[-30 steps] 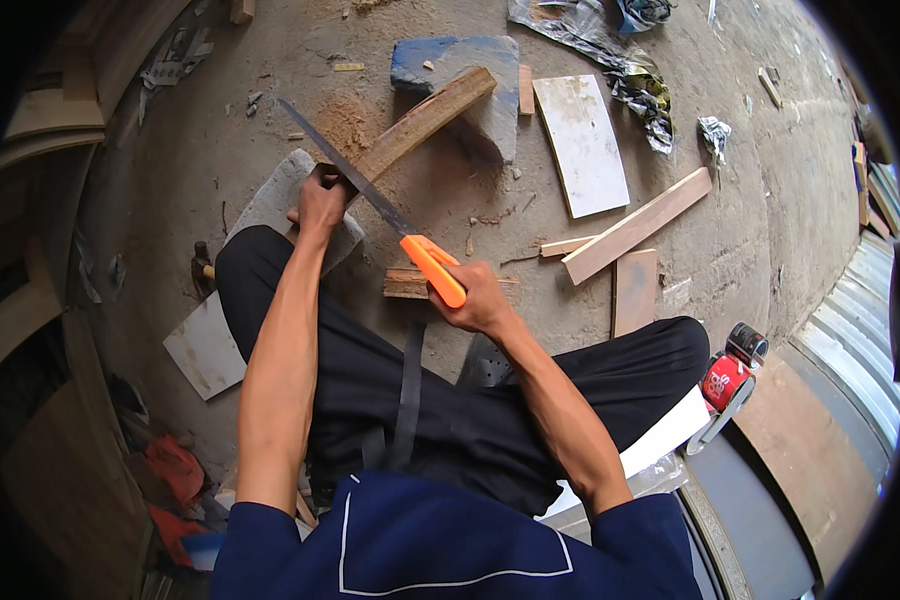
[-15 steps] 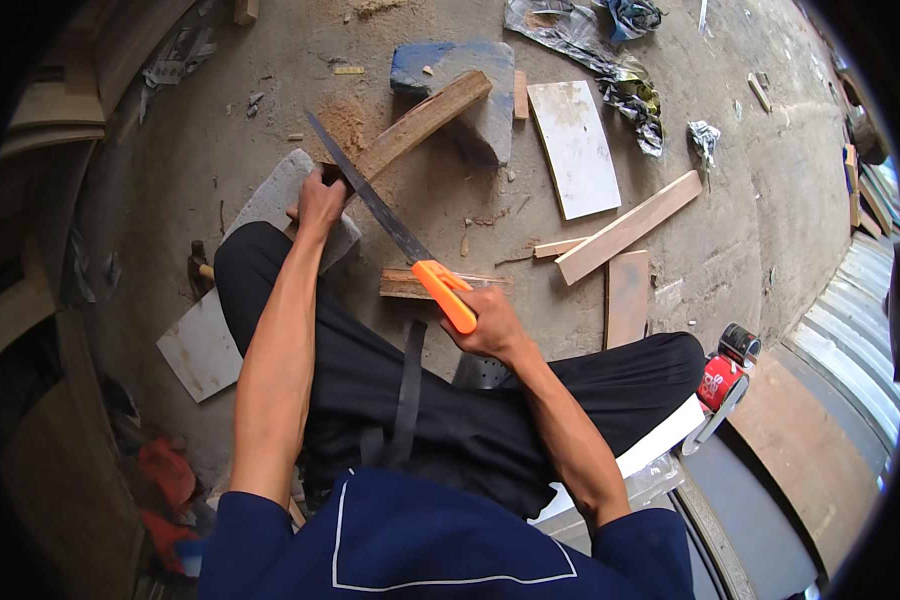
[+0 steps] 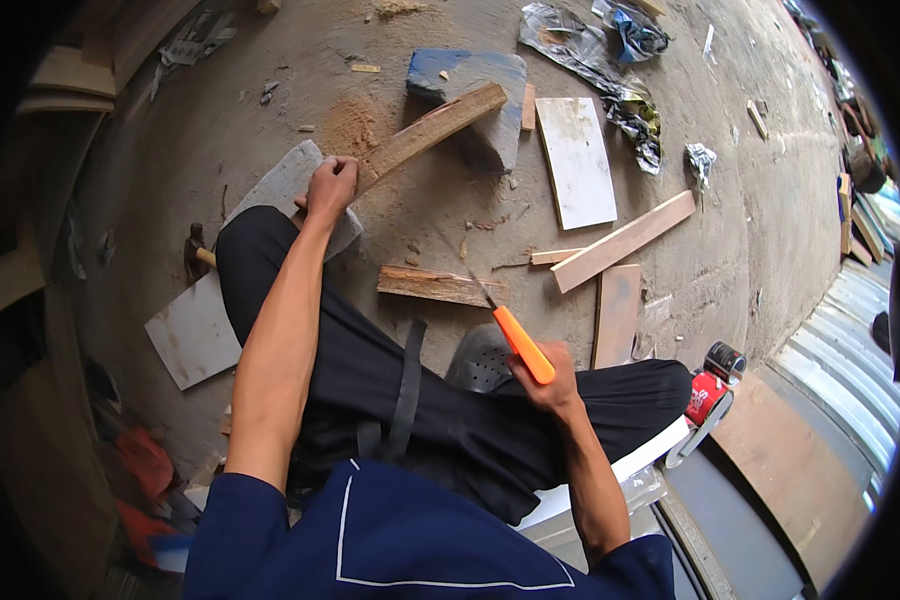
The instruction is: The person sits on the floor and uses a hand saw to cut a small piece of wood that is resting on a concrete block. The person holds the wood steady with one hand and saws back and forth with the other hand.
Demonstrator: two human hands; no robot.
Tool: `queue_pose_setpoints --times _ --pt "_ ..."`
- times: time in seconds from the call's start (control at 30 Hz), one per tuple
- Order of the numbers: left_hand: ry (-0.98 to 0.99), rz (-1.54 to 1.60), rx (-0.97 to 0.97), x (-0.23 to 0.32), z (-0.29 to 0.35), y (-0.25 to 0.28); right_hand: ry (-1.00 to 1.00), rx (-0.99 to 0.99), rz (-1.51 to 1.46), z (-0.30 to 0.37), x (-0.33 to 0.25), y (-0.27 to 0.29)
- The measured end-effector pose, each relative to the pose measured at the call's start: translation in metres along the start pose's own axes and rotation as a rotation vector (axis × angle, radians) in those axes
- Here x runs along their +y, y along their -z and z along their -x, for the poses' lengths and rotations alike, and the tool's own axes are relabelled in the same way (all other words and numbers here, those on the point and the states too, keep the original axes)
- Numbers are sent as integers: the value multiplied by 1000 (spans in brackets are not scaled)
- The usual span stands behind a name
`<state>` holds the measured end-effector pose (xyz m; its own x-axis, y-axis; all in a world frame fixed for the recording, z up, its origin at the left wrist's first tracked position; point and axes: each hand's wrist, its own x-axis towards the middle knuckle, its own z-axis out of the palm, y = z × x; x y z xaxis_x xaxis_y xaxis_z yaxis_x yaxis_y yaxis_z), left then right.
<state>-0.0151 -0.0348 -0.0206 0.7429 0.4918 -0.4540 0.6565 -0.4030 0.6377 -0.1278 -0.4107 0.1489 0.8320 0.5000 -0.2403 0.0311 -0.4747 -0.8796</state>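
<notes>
My right hand (image 3: 550, 378) grips the orange handle (image 3: 523, 345) of a hand saw over my lap. Its dark blade (image 3: 485, 292) shows almost edge-on, and its far end is blurred. My left hand (image 3: 332, 187) is closed at the near end of a rough wooden beam (image 3: 430, 130), with the fingertips partly hidden. The beam slants up to the right, its far end resting on a blue-topped block (image 3: 510, 75). Under my left hand lies a pale grey block (image 3: 280, 180). Sawdust (image 3: 355, 125) is heaped beside the beam.
A split wood piece (image 3: 435, 285) lies before my knees. On the right are a white board (image 3: 578, 160), wooden strips (image 3: 625, 240) and crumpled foil wrapping (image 3: 635, 125). A hammer (image 3: 198, 252) and another white board (image 3: 195, 330) lie by my left knee. A red can (image 3: 707, 395) stands by my right knee.
The saw has come away from the beam, drawn back toward my right knee and turned edge-on. My left hand stays at the beam's near end.
</notes>
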Motion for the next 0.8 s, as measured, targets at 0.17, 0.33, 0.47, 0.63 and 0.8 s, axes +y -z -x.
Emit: queue_pose_setpoints --times 0.17,0.33,0.47,0.63,0.8 --pt "-162 -115 68 25 29 -4 -27 114 43 -4 4 -4" --pt "68 119 -35 34 24 8 50 128 4 -24 -4 -25" --pt "16 -16 128 10 13 -3 146 74 6 -61 -4 -60" --pt "-42 -64 71 16 22 -4 161 69 17 -106 4 -87" --pt "36 -120 9 28 20 5 153 73 -31 -134 -1 -90"
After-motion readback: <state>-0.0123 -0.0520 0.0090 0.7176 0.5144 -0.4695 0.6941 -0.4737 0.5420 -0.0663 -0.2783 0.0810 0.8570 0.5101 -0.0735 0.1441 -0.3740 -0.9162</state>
